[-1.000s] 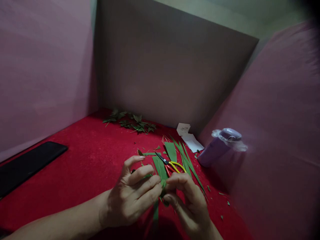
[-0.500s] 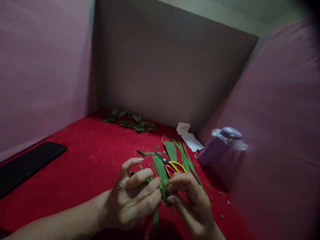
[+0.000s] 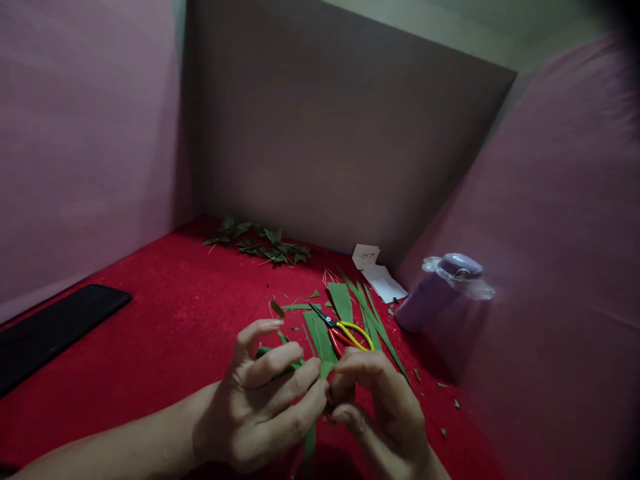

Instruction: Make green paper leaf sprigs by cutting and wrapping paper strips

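My left hand (image 3: 270,407) is closed at the fingertips on a folded green leaf strip (image 3: 311,441), whose tail hangs below the fingers. More green shows behind its raised upper fingers. My right hand (image 3: 383,407) meets it from the right, thumb and index finger bent close together at the strip's end. Little of the part between the fingertips shows. Just beyond the hands lie scissors (image 3: 330,322) with black blades and one red and one yellow handle, resting over a cut leaf piece (image 3: 320,333). Another broad leaf piece (image 3: 341,301) is farther back.
Long narrow leaves (image 3: 383,330) and scraps lie on the red cloth (image 3: 165,320). Leafy sprigs (image 3: 275,248) are at the back, white papers (image 3: 385,283) near a purple bottle (image 3: 430,300) on the right. A black flat object (image 3: 65,330) lies left; pink walls enclose the sides.
My fingertips have come nearer each other, and the leaf piece between them has turned and is now mostly hidden. My right hand has dropped slightly, uncovering more of the scissor handles.
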A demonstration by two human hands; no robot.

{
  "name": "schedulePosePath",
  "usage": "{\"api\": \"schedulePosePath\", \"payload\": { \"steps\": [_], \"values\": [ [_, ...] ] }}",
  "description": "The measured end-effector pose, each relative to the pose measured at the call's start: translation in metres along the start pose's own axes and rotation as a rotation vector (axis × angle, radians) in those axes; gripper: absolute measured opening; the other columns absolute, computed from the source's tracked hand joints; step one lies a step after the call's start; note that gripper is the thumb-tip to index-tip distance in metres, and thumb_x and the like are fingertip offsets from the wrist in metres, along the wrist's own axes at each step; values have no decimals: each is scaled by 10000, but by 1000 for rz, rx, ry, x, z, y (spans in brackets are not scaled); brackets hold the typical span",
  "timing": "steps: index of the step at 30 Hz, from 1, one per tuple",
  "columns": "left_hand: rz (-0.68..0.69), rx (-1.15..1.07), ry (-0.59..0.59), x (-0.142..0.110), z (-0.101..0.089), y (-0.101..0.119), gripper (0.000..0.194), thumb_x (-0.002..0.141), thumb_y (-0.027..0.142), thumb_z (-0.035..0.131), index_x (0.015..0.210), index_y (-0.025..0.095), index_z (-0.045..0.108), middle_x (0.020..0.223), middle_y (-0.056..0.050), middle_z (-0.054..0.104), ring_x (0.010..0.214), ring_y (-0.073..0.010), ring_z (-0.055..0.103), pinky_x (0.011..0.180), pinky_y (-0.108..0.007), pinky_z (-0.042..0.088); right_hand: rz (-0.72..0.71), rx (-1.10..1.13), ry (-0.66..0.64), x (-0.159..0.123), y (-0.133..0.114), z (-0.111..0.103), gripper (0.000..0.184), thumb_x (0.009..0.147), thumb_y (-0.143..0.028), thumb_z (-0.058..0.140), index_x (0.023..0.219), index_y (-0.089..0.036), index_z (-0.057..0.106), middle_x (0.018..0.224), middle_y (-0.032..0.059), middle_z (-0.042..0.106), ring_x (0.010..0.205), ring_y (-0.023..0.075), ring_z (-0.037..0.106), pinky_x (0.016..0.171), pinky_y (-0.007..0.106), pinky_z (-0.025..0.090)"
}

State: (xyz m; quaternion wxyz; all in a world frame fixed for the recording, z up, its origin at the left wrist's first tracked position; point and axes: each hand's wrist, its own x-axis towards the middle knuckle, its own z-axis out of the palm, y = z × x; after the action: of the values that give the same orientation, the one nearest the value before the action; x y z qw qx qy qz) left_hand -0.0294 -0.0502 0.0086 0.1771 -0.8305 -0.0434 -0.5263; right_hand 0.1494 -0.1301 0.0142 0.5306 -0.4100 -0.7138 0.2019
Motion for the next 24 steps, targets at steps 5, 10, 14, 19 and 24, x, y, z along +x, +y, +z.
{"api": "schedulePosePath", "payload": {
  "steps": [5, 10, 14, 19, 24],
  "values": [
    [-16, 74, 14, -7, -7, 4, 143, 827, 177, 530, 828, 220, 666, 959, 7, 717, 883, -170, 551, 953, -489, 364, -206, -40, 82, 9, -6, -1, 260, 830, -457, 547, 957, -231, 562, 736, 32, 558, 666, 187, 532, 607, 343, 434],
    [-22, 71, 104, -12, -6, 4, 193, 839, 188, 483, 807, 240, 666, 1009, 4, 702, 890, -190, 549, 947, -512, 355, -274, -128, 115, 10, -2, -1, 224, 836, -454, 530, 848, -241, 597, 788, 31, 503, 690, 189, 518, 609, 348, 427],
    [-49, 66, 79, -9, -5, 2, 214, 825, 142, 472, 808, 234, 664, 1019, 8, 698, 893, -186, 553, 954, -501, 341, -308, -120, 88, 9, 3, 1, 109, 862, -304, 525, 805, -242, 595, 733, 4, 479, 633, 160, 502, 615, 348, 426],
    [-75, 56, 110, -5, -2, 0, 226, 824, 149, 470, 792, 264, 662, 974, 43, 714, 880, -174, 560, 961, -465, 345, -292, -90, 39, 10, 6, -1, 103, 864, -259, 515, 798, -226, 586, 698, -5, 449, 604, 149, 476, 574, 322, 405],
    [-115, -27, 75, -4, -1, 0, 225, 842, 133, 461, 864, 223, 666, 940, 24, 729, 879, -184, 555, 960, -495, 319, -229, -73, 17, 11, 1, -2, 63, 824, -195, 512, 794, -215, 564, 712, 9, 469, 642, 162, 487, 570, 310, 398]
  ]
}}
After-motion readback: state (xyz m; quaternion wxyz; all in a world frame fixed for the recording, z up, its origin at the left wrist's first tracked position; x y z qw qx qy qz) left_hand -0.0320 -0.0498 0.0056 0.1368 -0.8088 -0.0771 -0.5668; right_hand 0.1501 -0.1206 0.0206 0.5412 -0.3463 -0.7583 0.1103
